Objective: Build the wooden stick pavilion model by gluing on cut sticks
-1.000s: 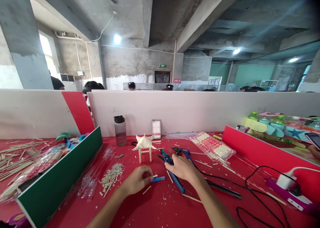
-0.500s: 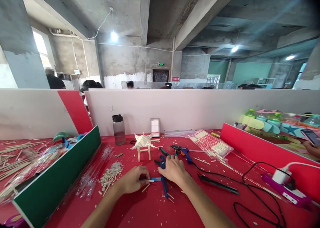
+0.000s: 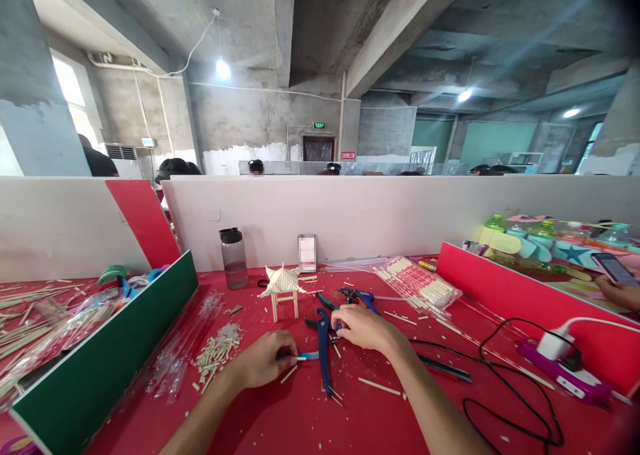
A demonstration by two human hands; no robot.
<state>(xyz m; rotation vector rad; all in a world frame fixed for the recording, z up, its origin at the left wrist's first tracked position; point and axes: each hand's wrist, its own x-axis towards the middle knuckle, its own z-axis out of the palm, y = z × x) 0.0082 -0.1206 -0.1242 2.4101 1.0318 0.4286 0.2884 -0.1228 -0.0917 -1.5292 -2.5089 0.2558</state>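
Observation:
My left hand [image 3: 264, 362] rests on the red table [image 3: 310, 422], fingers curled round a small light-blue tool [image 3: 307, 356] whose tip pokes out to the right. My right hand [image 3: 367, 326] lies just beyond, fingers bent over the head of blue-handled pliers [image 3: 324, 352] that lie on the cloth. A little pavilion of wooden sticks [image 3: 283, 286] stands upright behind both hands. Loose stick offcuts [image 3: 379, 386] lie around them.
A grey water bottle [image 3: 233, 258] stands by the white partition [image 3: 380, 215]. A glue gun [image 3: 361, 297] and a bag of sticks [image 3: 417, 283] lie at the right, black cables [image 3: 505, 402] and a power strip [image 3: 565, 368] further right. A green board [image 3: 110, 348] borders the left. Another person's hand holds a phone [image 3: 613, 268].
My right hand has shifted the blue pliers from a slant at the right to lie nearly straight up and down between my hands. The left hand has barely moved.

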